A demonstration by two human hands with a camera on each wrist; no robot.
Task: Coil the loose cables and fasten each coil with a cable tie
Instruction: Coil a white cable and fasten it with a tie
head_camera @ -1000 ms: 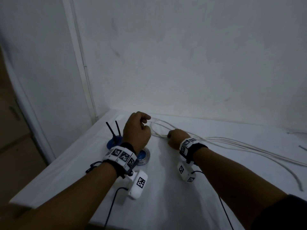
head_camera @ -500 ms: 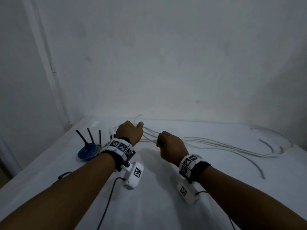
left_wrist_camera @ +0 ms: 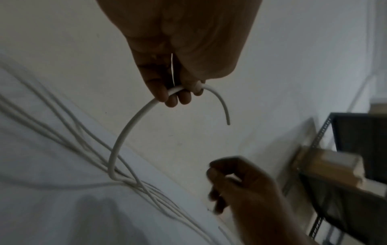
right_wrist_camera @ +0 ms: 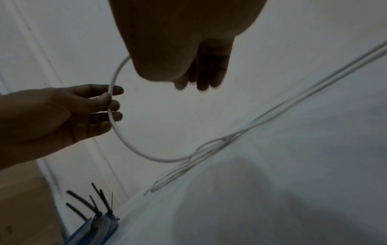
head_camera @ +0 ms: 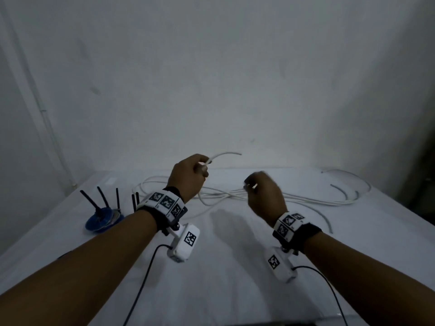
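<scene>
Several loose white cables (head_camera: pixel 306 201) lie tangled across the white table (head_camera: pixel 223 267). My left hand (head_camera: pixel 202 165) is raised above them and grips one white cable (left_wrist_camera: pixel 125 131) near its end, thumb pressed on top. The short free end (head_camera: pixel 226 153) arcs out to the right, and the rest curves down to the tangle (right_wrist_camera: pixel 134 149). My right hand (head_camera: pixel 250 184) hovers to the right, a little lower, with fingers (right_wrist_camera: pixel 201 79) curled and no cable seen in it; it looks blurred in the left wrist view (left_wrist_camera: pixel 217 182). Black cable ties (head_camera: pixel 103 203) stand in a blue holder (head_camera: pixel 101 223) at the left.
A plain wall rises just behind the table. The table's left edge runs close to the blue holder (right_wrist_camera: pixel 94 232). A dark metal shelf with a cardboard box (left_wrist_camera: pixel 326 164) stands off to the right. Black camera cords (head_camera: pixel 143 278) trail over the front of the table.
My left hand has lifted a cable end up off the table. My right hand has also risen and moved right, away from the tangle. The head view has swung rightwards.
</scene>
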